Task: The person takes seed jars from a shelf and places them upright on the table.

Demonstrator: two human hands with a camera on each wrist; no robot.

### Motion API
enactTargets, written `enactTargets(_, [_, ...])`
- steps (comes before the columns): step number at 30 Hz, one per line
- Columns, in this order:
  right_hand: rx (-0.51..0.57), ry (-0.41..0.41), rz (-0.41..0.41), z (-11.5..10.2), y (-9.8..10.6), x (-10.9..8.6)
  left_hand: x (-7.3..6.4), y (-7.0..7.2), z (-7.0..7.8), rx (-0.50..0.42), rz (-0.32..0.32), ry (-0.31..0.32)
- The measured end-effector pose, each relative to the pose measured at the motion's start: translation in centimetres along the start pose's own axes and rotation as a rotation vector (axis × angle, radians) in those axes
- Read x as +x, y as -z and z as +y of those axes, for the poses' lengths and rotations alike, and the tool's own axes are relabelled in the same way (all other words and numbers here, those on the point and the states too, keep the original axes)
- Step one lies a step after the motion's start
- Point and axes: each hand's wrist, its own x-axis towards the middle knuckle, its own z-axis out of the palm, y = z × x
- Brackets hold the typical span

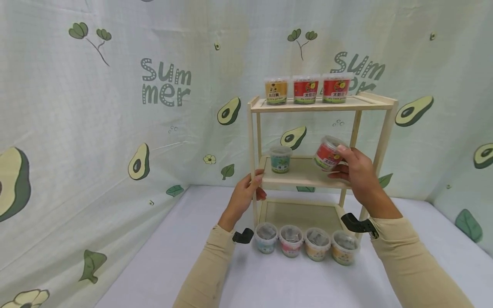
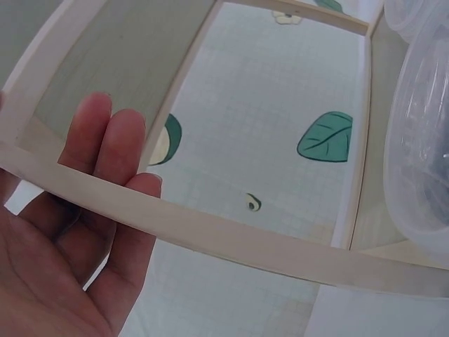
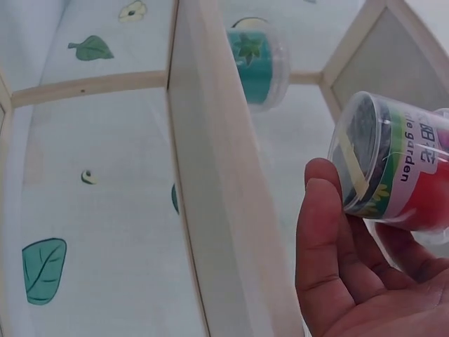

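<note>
My right hand (image 1: pixel 360 173) grips a clear plastic tub with a red label (image 1: pixel 328 154), tilted above the middle board of a wooden shelf rack (image 1: pixel 300 182). In the right wrist view the fingers curl round that tub (image 3: pixel 400 161), its dark contents showing through the base. My left hand (image 1: pixel 243 194) holds the rack's left front post at middle-board height; the left wrist view has its fingers (image 2: pixel 123 144) curled over the wooden post (image 2: pixel 210 228). A teal-labelled tub (image 1: pixel 280 160) stands upright on the middle board, toward the left.
On the top board stand a yellow-labelled tub (image 1: pixel 276 92) and two red-labelled tubs (image 1: pixel 306 90). Several lidded tubs (image 1: pixel 291 241) line up on the white tabletop (image 1: pixel 300 286) before the bottom board (image 1: pixel 304 216). An avocado-print cloth (image 1: pixel 185 141) hangs behind.
</note>
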Motion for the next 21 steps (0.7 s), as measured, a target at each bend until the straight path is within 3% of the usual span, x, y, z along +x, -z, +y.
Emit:
enactTargets(13, [-0.044, 0.09, -0.091, -0.6, -0.3, -2.6, 0.1, 0.2, 0.1, -0.008, 0.005, -0.01])
enactTargets(21, [0.019, 0.11, -0.134, -0.1, 0.1, -4.3, 0.0, 0.1, 0.1, -0.021, -0.003, -0.008])
